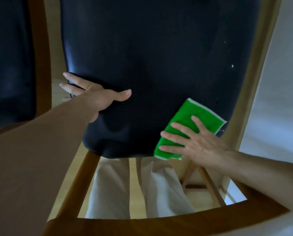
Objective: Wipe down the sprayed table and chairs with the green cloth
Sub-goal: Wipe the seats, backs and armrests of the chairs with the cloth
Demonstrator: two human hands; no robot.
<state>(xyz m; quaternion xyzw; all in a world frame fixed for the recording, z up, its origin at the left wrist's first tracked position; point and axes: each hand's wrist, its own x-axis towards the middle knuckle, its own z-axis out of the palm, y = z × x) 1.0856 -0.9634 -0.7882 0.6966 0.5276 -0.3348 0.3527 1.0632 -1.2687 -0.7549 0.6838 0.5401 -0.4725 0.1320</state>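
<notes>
A dark padded seat (156,68) of a wooden chair fills most of the view, seen from above. The curved wooden backrest (142,223) crosses the bottom of the picture, and both arms reach over it to the seat. Through the gap between the backrest and the seat one sees pale trousers (125,188) and a light wooden floor (133,198). On the left stands a second chair (11,65) with the same dark cushion and a brown frame, just beside the first one. A pale wooden edge (254,74), perhaps of the table, runs along the right side of the seat, but I cannot tell for sure. A few small white drops (232,66) lie on the cushion near its right edge.

The green cloth (181,120), folded into a rectangle with a white border, lies on the near right corner of the seat. The right hand (193,140) rests flat on the cloth, with fingers spread and straight, pressing it to the cushion. The left hand (92,96) is at the left edge of the seat: the thumb lies on top of the cushion and the fingers reach out straight past its side, so the hand steadies the seat without curling round it. The left arm wears a brown sleeve (36,150); the right forearm is bare.
</notes>
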